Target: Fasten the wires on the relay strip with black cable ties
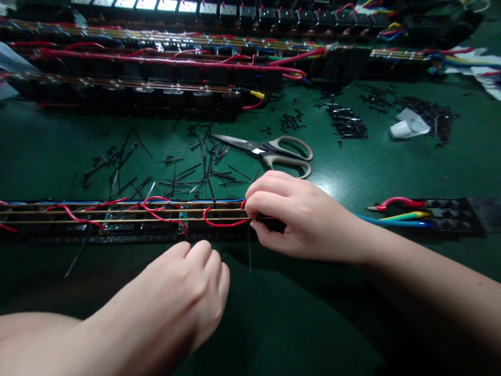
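A long black strip assembly with brass rods, red wires and a thin blue wire lies across the table before me. My right hand is closed over the strip, thumb and fingers pinched at what looks like a black cable tie, whose tail hangs below the thumb. A red wire runs in under those fingertips. Just in front of the strip, my left hand is curled into a fist, knuckles up; whatever its fingers hold is hidden. Other tie tails stick out of the strip.
Behind the strip lie grey-handled scissors and scattered black cable ties. More tie bits are heaped farther right, near a small white cup. Wired black assemblies line the back. Thick cables leave the strip's right end.
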The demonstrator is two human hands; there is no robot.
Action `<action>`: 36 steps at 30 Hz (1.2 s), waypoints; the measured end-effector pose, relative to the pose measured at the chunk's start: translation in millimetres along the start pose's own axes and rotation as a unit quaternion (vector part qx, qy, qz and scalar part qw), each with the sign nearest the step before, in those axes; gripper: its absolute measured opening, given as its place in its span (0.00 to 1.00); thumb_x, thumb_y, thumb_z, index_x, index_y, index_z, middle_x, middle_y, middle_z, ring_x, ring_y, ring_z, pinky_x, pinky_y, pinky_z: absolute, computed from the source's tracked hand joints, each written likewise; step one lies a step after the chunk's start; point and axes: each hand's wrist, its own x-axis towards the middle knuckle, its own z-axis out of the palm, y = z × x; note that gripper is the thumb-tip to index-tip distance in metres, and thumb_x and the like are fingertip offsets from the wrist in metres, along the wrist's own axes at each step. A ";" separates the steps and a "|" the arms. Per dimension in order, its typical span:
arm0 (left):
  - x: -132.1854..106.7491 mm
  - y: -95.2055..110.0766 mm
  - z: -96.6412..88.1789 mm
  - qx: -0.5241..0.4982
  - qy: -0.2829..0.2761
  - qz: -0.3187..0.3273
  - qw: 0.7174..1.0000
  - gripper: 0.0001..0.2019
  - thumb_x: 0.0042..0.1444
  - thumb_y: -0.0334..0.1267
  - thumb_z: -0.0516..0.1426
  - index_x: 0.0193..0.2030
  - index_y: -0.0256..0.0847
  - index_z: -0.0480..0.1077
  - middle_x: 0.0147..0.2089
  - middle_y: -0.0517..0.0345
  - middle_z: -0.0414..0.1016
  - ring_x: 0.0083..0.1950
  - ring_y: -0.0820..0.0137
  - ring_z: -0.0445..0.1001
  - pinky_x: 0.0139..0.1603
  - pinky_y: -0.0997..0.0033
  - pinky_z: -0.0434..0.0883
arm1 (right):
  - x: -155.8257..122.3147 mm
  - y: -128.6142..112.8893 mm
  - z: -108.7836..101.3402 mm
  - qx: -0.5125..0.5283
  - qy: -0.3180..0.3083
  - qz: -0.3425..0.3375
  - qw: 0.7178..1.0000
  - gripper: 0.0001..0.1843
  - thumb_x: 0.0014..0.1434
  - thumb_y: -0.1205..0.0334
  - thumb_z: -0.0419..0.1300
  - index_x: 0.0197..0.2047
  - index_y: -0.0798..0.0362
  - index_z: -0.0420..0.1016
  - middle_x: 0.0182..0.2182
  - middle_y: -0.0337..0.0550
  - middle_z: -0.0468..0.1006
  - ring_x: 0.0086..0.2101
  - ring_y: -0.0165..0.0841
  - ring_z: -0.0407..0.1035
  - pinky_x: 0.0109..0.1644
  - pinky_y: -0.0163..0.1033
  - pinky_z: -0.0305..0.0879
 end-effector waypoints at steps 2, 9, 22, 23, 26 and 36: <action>-1.5 1.7 -1.5 -0.006 0.000 -0.009 1.000 0.08 0.41 0.26 0.59 0.26 0.44 0.70 0.23 0.59 0.65 0.23 0.64 0.62 0.21 0.65 0.58 | 0.2 0.2 0.5 0.000 0.000 0.001 1.000 0.05 0.62 0.73 0.59 0.37 0.57 0.75 0.38 0.50 0.80 0.38 0.37 0.73 0.41 0.39 0.67; -4.9 6.4 -4.7 -0.020 0.000 -0.019 1.000 0.07 0.47 0.27 0.58 0.28 0.45 0.69 0.24 0.60 0.64 0.24 0.63 0.61 0.22 0.63 0.55 | 0.7 0.8 0.6 0.000 -0.001 0.003 1.000 0.05 0.63 0.73 0.58 0.37 0.55 0.74 0.38 0.49 0.80 0.39 0.37 0.72 0.42 0.40 0.67; -1.8 1.6 -0.9 0.010 -0.017 -0.009 1.000 0.05 0.48 0.28 0.60 0.29 0.43 0.72 0.26 0.57 0.68 0.26 0.63 0.62 0.25 0.63 0.59 | 1.2 -0.1 -1.2 0.001 -0.005 0.007 1.000 0.06 0.63 0.72 0.58 0.37 0.55 0.74 0.39 0.50 0.80 0.38 0.37 0.72 0.41 0.40 0.67; -3.9 1.7 -0.6 -0.002 -0.011 -0.016 1.000 0.05 0.49 0.28 0.59 0.30 0.44 0.72 0.27 0.57 0.69 0.26 0.62 0.63 0.26 0.62 0.60 | 1.1 -0.2 -1.1 0.001 -0.006 0.008 1.000 0.05 0.63 0.72 0.58 0.37 0.55 0.74 0.39 0.50 0.80 0.39 0.37 0.72 0.41 0.40 0.67; -9.9 3.3 -0.4 -0.038 0.015 -0.014 0.999 0.06 0.52 0.29 0.57 0.30 0.45 0.69 0.26 0.59 0.68 0.27 0.63 0.62 0.26 0.62 0.56 | 0.4 0.0 -0.5 0.002 -0.007 0.008 1.000 0.06 0.63 0.72 0.58 0.37 0.54 0.73 0.39 0.49 0.80 0.39 0.36 0.72 0.42 0.40 0.67; 5.5 3.8 -6.6 0.024 -0.010 0.022 0.999 0.07 0.48 0.25 0.59 0.28 0.43 0.70 0.25 0.58 0.64 0.26 0.64 0.59 0.23 0.63 0.53 | 0.6 -0.3 -0.7 0.001 -0.010 0.009 1.000 0.06 0.63 0.72 0.57 0.37 0.54 0.73 0.38 0.49 0.80 0.39 0.37 0.71 0.42 0.41 0.66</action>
